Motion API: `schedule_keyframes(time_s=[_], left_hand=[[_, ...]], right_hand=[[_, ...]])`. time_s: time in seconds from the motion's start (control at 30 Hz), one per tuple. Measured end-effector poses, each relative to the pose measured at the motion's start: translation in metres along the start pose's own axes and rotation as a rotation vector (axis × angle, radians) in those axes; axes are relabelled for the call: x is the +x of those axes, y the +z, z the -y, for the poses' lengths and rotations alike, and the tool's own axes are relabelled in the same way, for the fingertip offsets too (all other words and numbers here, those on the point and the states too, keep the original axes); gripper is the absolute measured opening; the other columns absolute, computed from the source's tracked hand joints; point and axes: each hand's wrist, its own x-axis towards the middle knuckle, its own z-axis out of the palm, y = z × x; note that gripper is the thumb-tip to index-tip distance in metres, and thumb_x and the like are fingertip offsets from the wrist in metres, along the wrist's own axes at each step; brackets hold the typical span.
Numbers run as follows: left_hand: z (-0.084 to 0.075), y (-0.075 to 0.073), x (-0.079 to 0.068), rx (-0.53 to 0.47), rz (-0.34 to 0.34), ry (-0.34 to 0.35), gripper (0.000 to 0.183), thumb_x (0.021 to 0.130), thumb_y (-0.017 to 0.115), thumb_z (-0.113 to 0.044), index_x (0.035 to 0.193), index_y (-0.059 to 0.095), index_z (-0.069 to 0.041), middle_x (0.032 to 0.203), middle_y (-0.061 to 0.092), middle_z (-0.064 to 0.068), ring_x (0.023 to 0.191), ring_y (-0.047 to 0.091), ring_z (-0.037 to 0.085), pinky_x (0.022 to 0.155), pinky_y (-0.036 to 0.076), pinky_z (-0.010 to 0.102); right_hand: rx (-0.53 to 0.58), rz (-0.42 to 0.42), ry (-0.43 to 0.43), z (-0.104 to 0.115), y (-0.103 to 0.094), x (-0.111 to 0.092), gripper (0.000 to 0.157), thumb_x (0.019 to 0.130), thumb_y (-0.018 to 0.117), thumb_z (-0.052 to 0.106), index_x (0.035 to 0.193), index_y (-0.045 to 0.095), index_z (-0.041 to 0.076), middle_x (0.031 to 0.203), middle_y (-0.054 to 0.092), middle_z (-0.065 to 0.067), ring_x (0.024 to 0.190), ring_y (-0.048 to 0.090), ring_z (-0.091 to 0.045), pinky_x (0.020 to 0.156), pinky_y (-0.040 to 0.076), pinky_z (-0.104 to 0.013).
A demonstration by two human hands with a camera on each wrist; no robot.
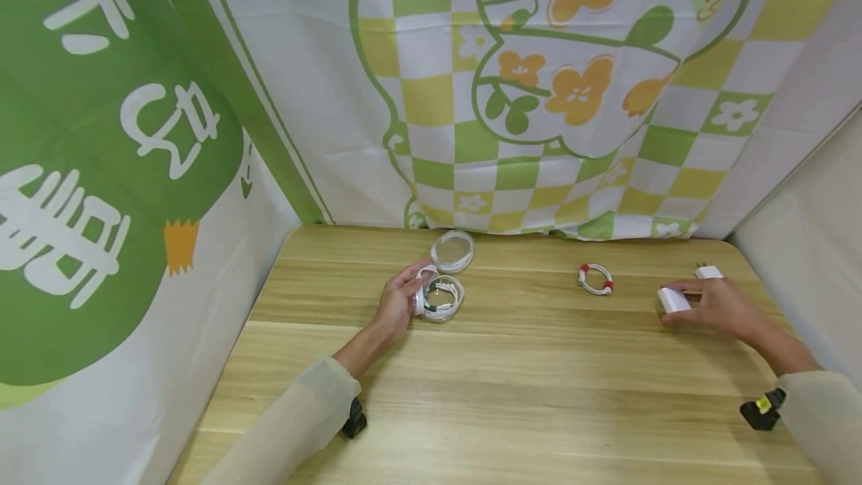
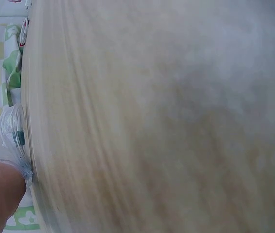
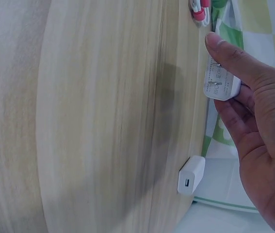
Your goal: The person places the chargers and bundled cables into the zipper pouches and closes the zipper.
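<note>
Right hand (image 1: 722, 307) pinched white boxy plastic charger (image 1: 674, 301) thumb-to-fingers by its sides, presumably to keep metal prongs (image 3: 216, 83) free, while left hand (image 1: 396, 304) curled fingers round a clear-white plastic piece (image 1: 420, 301) beside green-tied white cable coil (image 1: 459, 295).

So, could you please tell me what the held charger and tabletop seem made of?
Held charger: probably plastic, judging by its smooth white casing; its shiny prongs look metallic. Tabletop: wood or wood-effect laminate, with visible grain and faint sheen.
</note>
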Motion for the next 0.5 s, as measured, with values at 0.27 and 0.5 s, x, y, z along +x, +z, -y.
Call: schedule_keyframes(time_s=[0.27, 0.5], left_hand=[[-0.001, 0.001, 0.001, 0.001, -0.007, 0.0, 0.048, 0.109, 0.039, 0.0, 0.156, 0.043, 0.007, 0.16, 0.044, 0.03, 0.152, 0.04, 0.038, 0.127, 0.031, 0.042], [-0.001, 0.001, 0.0, 0.015, -0.003, 0.002, 0.048, 0.109, 0.039, 0.0, 0.156, 0.041, 0.009, 0.16, 0.043, 0.031, 0.152, 0.039, 0.04, 0.128, 0.031, 0.046]], right_hand=[[0.015, -0.027, -0.036, 0.009, 0.001, 0.006, 0.063, 0.073, 0.099, 0.032, 0.12, 0.077, -0.004, 0.104, 0.078, -0.026, 0.087, 0.073, -0.015, 0.061, 0.055, -0.022], [-0.015, -0.048, -0.055, 0.016, 0.003, 0.011, 0.063, 0.071, 0.1, 0.035, 0.118, 0.078, -0.001, 0.097, 0.08, -0.019, 0.081, 0.071, -0.013, 0.057, 0.05, -0.022]])
